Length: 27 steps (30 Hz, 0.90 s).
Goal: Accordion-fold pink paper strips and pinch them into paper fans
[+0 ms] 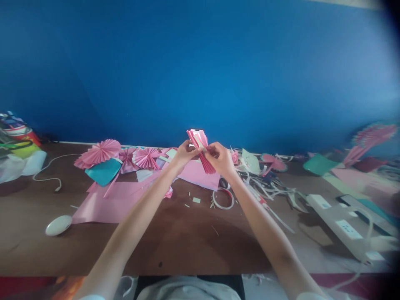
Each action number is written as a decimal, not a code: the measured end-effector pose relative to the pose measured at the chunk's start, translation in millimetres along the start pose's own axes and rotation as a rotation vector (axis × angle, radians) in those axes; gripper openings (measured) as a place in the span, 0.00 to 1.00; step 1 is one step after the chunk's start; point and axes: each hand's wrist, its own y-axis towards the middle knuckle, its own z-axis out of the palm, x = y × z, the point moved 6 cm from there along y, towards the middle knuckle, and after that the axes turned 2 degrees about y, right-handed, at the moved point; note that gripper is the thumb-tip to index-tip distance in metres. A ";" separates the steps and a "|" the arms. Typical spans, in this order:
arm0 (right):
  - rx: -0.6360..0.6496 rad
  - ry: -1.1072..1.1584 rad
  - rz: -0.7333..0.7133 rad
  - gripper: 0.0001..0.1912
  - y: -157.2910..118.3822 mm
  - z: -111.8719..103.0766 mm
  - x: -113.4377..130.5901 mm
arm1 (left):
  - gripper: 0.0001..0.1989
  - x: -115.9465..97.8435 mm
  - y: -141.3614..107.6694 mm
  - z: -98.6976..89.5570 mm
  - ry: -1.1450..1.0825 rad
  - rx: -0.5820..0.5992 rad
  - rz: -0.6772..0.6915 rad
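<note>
A folded pink paper piece [208, 164], pleated in narrow strips, is held up over the far part of the table. My left hand [185, 153] pinches its left side, and my right hand [220, 156] closes on its right side. A pale strip lies along the pleats between my fingers. Behind its top, a small bright object with a dark edge shows partly. Flat pink paper [200, 174] lies beneath my hands.
Pink paper fans [147, 158] and a teal piece [103, 171] sit left, by a pink sheet [103, 204] and a white oval object [58, 225]. A tape roll [223, 198], cables and a power strip [348, 229] lie right. A blue wall stands behind.
</note>
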 end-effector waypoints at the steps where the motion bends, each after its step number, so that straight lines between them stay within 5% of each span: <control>1: -0.007 0.001 0.001 0.07 0.2 -0.9 0.4 | 0.27 2.1 0.1 0.3 -0.004 -0.001 -0.008; 8: -0.048 0.049 0.025 0.11 0.5 -4.2 2.1 | 0.20 10.4 4.4 -5.2 0.048 -0.033 0.020; 16: -0.068 0.090 0.063 0.11 -1.3 -1.6 -1.2 | 0.21 -7.1 -1.0 8.7 0.063 0.153 0.098; 27: -0.077 0.249 0.100 0.15 -4.0 3.7 -2.0 | 0.13 -4.3 -2.9 4.2 0.000 -0.024 0.107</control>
